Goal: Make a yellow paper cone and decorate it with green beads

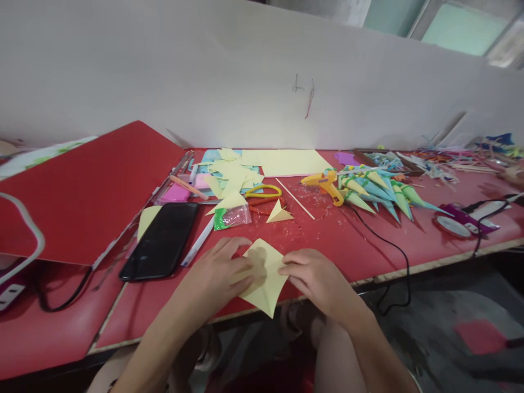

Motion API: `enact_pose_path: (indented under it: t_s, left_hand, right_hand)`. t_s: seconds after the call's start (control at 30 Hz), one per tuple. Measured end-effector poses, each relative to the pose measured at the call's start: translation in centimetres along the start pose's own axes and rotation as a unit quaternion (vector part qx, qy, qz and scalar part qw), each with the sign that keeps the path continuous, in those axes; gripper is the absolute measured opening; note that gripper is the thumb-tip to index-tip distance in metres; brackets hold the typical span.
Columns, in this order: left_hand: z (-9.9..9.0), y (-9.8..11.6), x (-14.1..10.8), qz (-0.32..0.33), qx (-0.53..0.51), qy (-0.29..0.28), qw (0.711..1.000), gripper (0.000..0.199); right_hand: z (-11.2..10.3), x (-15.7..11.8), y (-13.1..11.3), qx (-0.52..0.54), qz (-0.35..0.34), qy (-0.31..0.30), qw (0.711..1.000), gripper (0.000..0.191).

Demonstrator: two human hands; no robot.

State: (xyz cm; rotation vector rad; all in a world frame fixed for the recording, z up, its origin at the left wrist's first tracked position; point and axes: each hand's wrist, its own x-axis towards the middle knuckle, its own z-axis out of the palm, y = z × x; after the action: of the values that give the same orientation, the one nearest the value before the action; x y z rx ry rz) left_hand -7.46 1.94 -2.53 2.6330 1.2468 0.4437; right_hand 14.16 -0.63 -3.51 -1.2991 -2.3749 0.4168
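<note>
A pale yellow square of paper (266, 273) lies cornerwise at the table's front edge, its near corner sticking out past the edge. A light crease runs toward that corner. My left hand (223, 270) holds the paper's left side, fingers bent over it. At the right corner, my right hand (315, 278) pinches the sheet between thumb and fingers. Just beyond stands a small folded yellow paper piece (279, 213). Behind it lie scissors (264, 192) with yellow and red handles, partly covered by paper and a small plastic packet (233, 217).
A black phone (161, 240) and a white pen (198, 240) lie left, near a large red board (90, 202). Yellow sheets (295, 162) are at the back. A yellow glue gun (327, 185), its cord hanging over the edge, sits beside blue-green paper cones (376, 191). A thin stick (295, 199) lies mid-table.
</note>
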Motion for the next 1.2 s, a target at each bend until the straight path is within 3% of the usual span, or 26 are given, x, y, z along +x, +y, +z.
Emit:
enact_pose_path:
  t_s: [0.1,0.2,0.37,0.5,0.63,0.87,1.2]
  left_hand:
    - [-0.6,0.5,-1.0,0.018,-0.033,-0.087,0.995,0.031]
    - [-0.1,0.6,-2.3,0.014,-0.031,-0.068,0.997,0.06]
    - [1.3,0.5,-3.3,-0.01,-0.045,-0.004,0.999,0.019]
    - [1.3,0.7,-3.1,-0.038,-0.006,0.029,0.999,0.031]
    - [1.5,1.1,-2.9,-0.081,0.003,0.04,0.996,0.03]
    - [1.7,1.5,-2.5,-0.179,0.037,0.002,0.983,0.036]
    - [1.5,1.4,-2.2,-0.211,0.032,-0.039,0.976,0.035]
  right_hand:
    - [-0.2,-0.4,0.3,0.034,0.028,0.0,0.999,0.025]
    - [-0.3,-0.9,0.4,0.06,0.048,-0.001,0.997,0.024]
    - [-0.1,-0.9,0.2,0.084,0.054,0.008,0.995,0.021]
    - [0.8,-0.2,0.1,0.075,0.069,0.042,0.994,0.027]
    - [1.6,0.5,0.0,0.022,0.103,0.071,0.992,0.027]
    - [2.5,1.0,0.1,-0.092,0.12,0.087,0.985,0.032]
    - [2.9,1.1,-0.1,-0.189,0.123,0.096,0.97,0.026]
